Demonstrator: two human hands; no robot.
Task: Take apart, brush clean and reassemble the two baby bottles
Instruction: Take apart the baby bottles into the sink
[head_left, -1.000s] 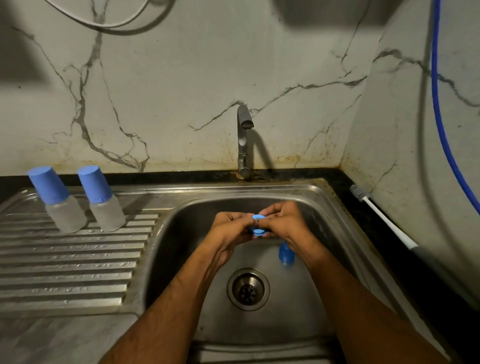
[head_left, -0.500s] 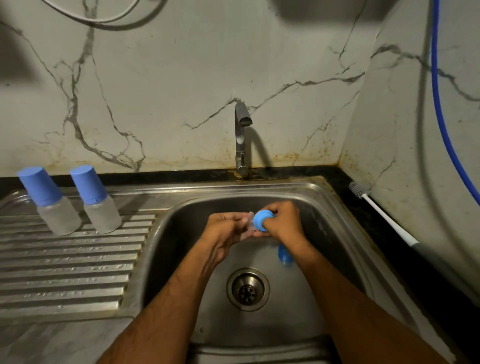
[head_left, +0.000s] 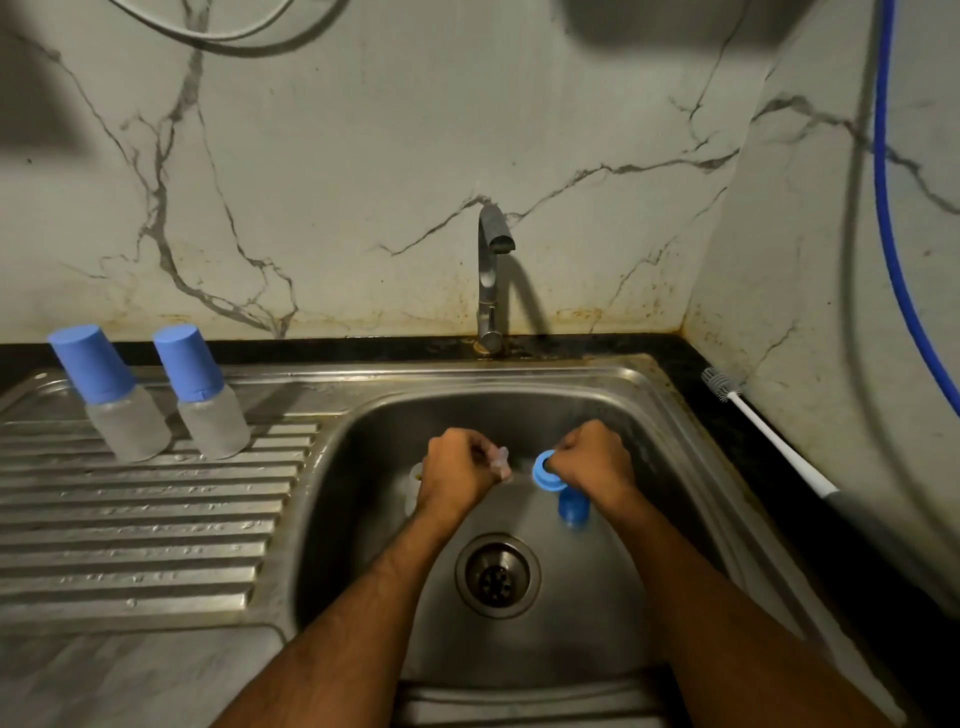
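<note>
Left hand (head_left: 460, 470) pinches clear teat (head_left: 501, 461); right hand (head_left: 589, 457) holds blue collar ring (head_left: 545, 470). Both grips apart over sink basin (head_left: 675, 467). Blue cap (head_left: 573, 506) just below right grip. Clear bottle body (head_left: 414, 486) behind left grip. Two capped bottles (head_left: 124, 410) far left on drainboard (head_left: 130, 530).

Your steel surface (head_left: 156, 545) carries two capped bottles (head_left: 111, 395) (head_left: 203, 392) at ten o'clock; a blue cap (head_left: 573, 510) lies in the sink basin (head_left: 571, 623); a brush (head_left: 763, 431) rests at three o'clock.
</note>
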